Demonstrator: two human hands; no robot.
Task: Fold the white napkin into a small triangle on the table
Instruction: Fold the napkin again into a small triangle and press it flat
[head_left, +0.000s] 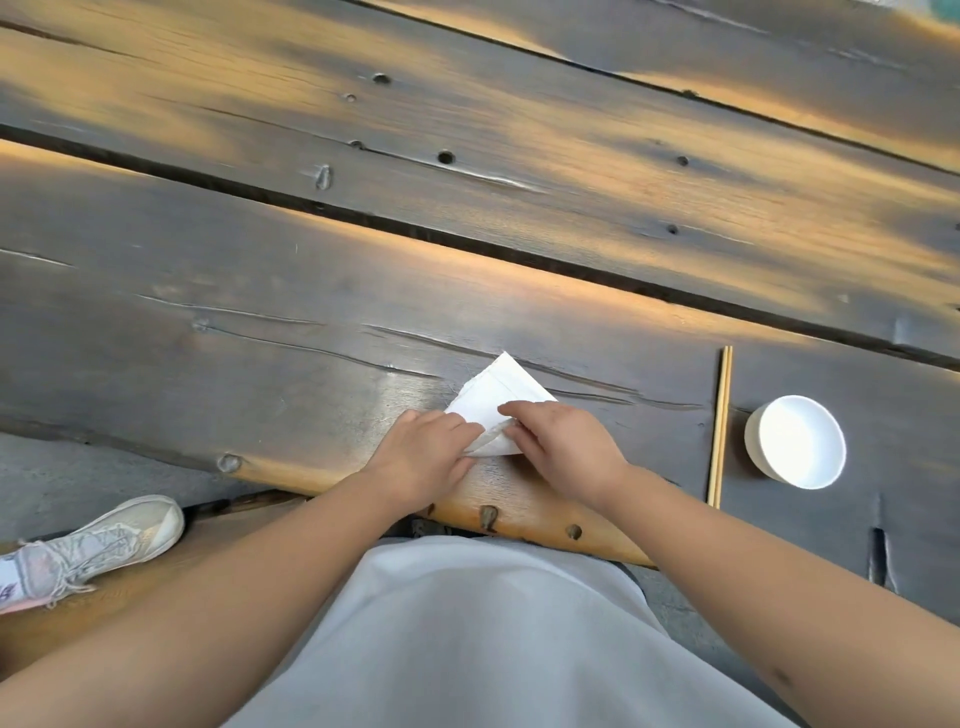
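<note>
Chopsticks between napkin and bowl

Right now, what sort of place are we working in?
Probably a rustic eatery or teahouse, set for a meal: a rough wooden plank table, chopsticks laid beside a white bowl, and a cloth napkin being folded.
</note>
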